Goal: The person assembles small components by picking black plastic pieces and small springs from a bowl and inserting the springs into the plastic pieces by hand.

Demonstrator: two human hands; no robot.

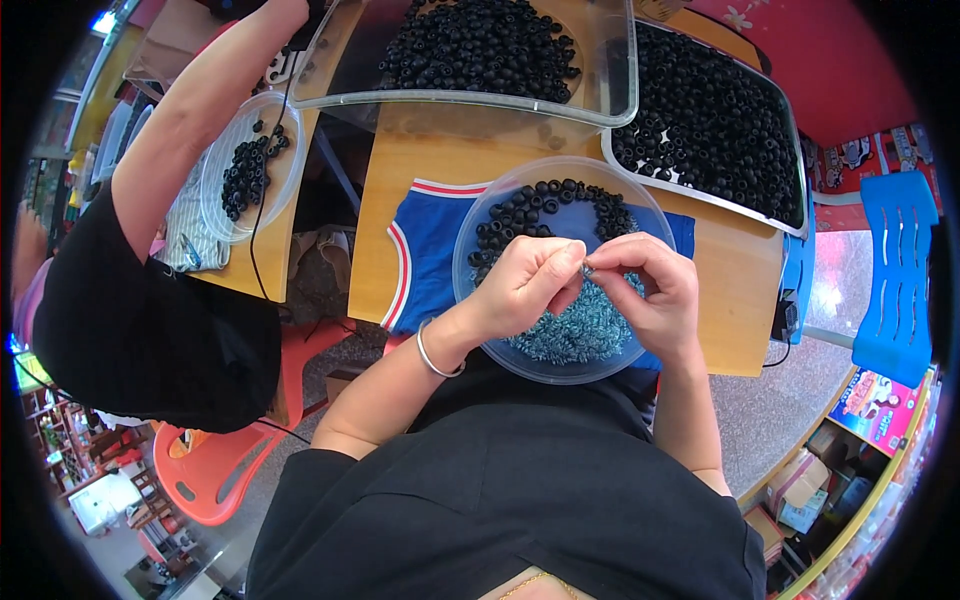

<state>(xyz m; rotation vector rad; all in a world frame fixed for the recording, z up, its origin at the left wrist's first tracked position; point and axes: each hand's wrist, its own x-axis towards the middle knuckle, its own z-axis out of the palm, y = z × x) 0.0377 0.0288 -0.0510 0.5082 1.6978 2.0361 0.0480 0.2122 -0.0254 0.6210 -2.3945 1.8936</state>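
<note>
Both of my hands meet above a round clear plastic bowl [470, 345] at the table's near edge. My left hand [530, 287], with a silver bangle at the wrist, is closed in a pinch, thumb on top. Against it, my right hand [650, 290] pinches with thumb and forefinger. Whatever lies between the fingertips is too small to make out. Beneath the hands, the bowl's near part holds a heap of small teal pieces [575, 335]. Loose black bead-like rings [520, 208] lie along its far side. A blue cloth garment with red and white trim [425, 250] is spread under the bowl.
A large clear bin [610, 105] of black rings stands at the back, beside a white-rimmed tray [795, 150] of more. At left, a person in black [160, 330] sits on an orange chair [215, 480] near another bowl [215, 225]. A blue chair [895, 270] stands right.
</note>
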